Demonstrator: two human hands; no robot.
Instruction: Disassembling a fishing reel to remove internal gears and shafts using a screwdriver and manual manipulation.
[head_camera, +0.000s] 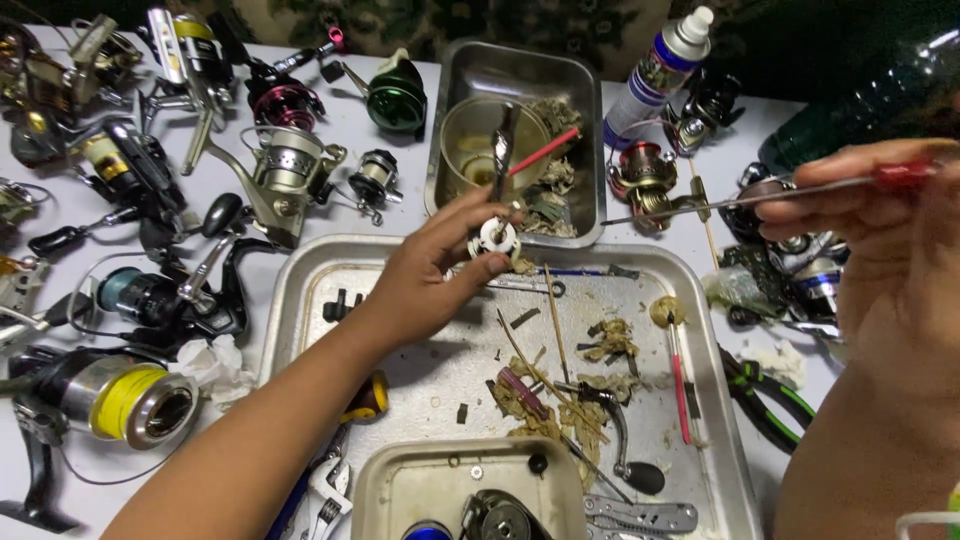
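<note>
Two hands work above a cluttered white table. The left hand (432, 275) reaches forward over the far rim of a large shallow metal tray (330, 262) and pinches a small white round spool-like part (494, 238) in its fingertips, close to the near edge of a deeper steel pan (470, 75) beyond. The right hand (880, 250), raised close to the camera at the right, is closed around a long thin screwdriver with a red handle (770, 193). Its shaft lies almost level, long axis running left, tip aimed toward the white part but well apart from it. Many fishing reels (285, 170) crowd the table's left side, and a white spray bottle (665, 65) stands behind.
</note>
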